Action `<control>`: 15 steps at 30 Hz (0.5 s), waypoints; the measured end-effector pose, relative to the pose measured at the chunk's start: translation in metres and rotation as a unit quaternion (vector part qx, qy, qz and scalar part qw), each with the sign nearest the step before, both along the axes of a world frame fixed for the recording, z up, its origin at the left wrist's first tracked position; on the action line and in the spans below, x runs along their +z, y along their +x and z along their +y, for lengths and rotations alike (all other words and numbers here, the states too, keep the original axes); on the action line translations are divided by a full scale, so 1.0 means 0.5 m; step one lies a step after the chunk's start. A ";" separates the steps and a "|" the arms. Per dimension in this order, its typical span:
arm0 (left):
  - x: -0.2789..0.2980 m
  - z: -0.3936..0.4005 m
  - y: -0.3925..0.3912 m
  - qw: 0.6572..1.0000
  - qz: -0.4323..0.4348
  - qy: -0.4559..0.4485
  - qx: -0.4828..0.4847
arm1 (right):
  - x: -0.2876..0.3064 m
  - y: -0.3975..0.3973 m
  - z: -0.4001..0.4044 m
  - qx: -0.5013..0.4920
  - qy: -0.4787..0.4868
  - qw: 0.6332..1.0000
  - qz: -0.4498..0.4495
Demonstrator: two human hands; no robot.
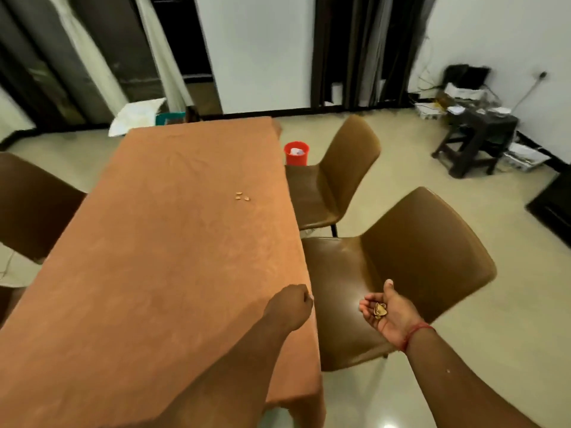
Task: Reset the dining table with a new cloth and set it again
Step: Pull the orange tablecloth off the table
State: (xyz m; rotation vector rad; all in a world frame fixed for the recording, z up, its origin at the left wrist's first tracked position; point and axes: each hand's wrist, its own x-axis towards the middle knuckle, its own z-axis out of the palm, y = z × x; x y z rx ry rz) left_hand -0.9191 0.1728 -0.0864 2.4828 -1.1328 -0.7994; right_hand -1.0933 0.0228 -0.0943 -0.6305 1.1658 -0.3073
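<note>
Orange cloth (pixel 160 242), left hand (pixel 292 305) fisted at edge, right hand (pixel 387 313) cupping shells (pixel 380 310)

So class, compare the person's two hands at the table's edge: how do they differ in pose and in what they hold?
The left hand is curled, knuckles up, at the edge of the orange tablecloth; the right hand lies palm up, cupped, beyond the edge over a brown chair. The right hand carries shell scraps; whatever the left hand holds is hidden. Both are bare.

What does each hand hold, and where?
Right hand cradles shell scraps in its upturned palm. Left hand is curled at the cloth edge; contents cannot be told.
</note>
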 end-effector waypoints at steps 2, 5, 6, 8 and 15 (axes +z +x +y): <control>-0.009 -0.023 0.053 0.999 -0.014 0.002 0.043 | 0.001 0.068 -0.051 0.043 -0.006 0.999 0.004; -0.032 -0.057 0.136 0.995 -0.038 0.005 0.088 | 0.003 0.168 -0.103 0.082 -0.027 0.996 0.025; -0.046 -0.068 0.161 0.994 -0.048 0.007 0.095 | 0.002 0.200 -0.119 0.099 -0.036 0.994 0.028; -0.073 -0.078 0.196 0.991 -0.051 0.039 0.119 | -0.010 0.261 -0.149 0.144 -0.046 0.987 0.050; -0.108 -0.068 0.276 0.978 -0.060 0.117 0.162 | -0.035 0.500 -0.218 0.292 -0.113 0.937 0.152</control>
